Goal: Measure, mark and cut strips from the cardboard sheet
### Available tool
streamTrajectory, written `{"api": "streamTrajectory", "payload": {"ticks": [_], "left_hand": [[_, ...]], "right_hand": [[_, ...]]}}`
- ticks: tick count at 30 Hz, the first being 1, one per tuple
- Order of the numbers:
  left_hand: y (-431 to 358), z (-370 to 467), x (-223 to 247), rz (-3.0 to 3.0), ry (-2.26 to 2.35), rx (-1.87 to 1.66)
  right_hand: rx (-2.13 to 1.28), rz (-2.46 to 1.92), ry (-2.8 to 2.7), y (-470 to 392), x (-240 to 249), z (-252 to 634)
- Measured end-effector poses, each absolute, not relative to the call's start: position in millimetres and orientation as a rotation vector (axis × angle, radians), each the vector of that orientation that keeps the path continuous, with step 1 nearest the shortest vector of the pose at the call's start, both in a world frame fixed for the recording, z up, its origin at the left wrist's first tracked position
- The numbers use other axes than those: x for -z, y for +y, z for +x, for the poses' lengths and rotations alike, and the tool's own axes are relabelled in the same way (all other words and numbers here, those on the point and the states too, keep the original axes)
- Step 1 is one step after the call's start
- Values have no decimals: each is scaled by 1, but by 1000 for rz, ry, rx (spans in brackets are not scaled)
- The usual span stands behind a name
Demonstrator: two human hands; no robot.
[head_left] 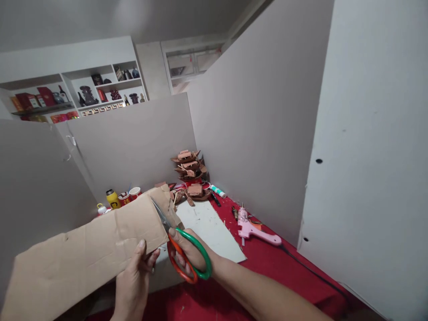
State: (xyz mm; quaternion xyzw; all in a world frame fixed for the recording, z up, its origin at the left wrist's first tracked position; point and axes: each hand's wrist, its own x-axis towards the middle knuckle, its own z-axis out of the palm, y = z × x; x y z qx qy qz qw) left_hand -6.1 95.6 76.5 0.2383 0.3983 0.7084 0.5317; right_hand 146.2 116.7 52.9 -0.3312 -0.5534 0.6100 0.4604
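A long strip of brown cardboard (87,245) stretches from the lower left to the middle of the view, held up off the table. My left hand (133,278) grips its lower edge, thumb on top and fingers beneath. In my right hand (189,249) is a pair of scissors (192,263) with one green and one orange handle. The blades lie across the cardboard near its right end, where a cut line separates a bent end piece (163,198). How far apart the blades are is hard to see.
Small brown model boats (189,167) are stacked in the far corner. A pink glue gun (257,232) with a black cord lies right on the red tablecloth (264,272). White paper (210,227) lies mid-table. A yellow bottle (113,199) and red cups (135,193) stand behind the cardboard. Grey panels (254,111) enclose the table.
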Motion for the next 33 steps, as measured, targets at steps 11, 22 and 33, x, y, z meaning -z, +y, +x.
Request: {"api": "streamTrajectory", "payload": {"ticks": [11,22,33], "left_hand": [[90,-8,-91,556,799,-1643],[83,6,-78,672,794,-1735],[69,7,-75,774,831,-1768]], "right_hand": [[-1323,-831,-1426,109,-40,126],[-1203,-890,-1577,110,-44,131],[-1197,-904,-1618,104,-47,134]]}}
